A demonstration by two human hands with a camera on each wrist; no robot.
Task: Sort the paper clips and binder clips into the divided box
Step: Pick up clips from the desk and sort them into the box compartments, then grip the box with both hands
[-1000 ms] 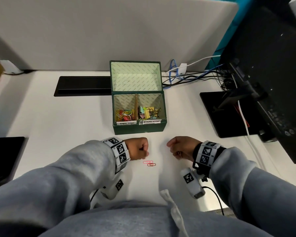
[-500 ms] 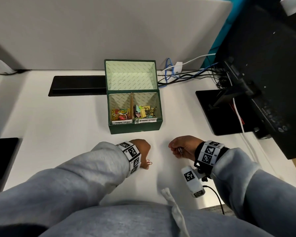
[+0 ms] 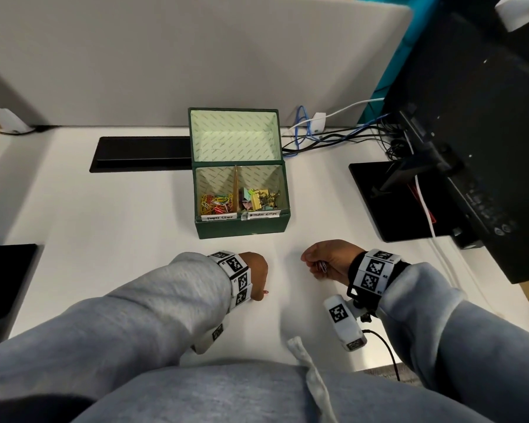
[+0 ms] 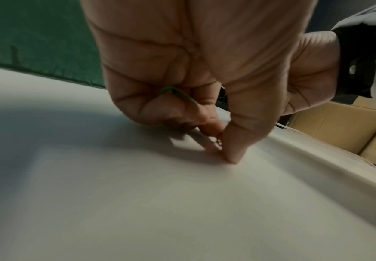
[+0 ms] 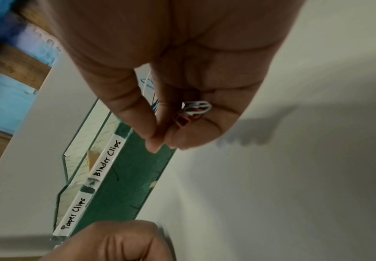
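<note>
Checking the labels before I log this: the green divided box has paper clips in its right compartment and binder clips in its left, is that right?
No, that is swapped. In the head view the green divided box holds the coloured paper clips in its left compartment and the pastel binder clips in its right, matching the handwritten labels.

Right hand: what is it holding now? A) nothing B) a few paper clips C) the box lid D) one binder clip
B: in the right wrist view the right hand has its fingers curled round a small bunch of white and red paper clips, held short of the green divided box.
</note>
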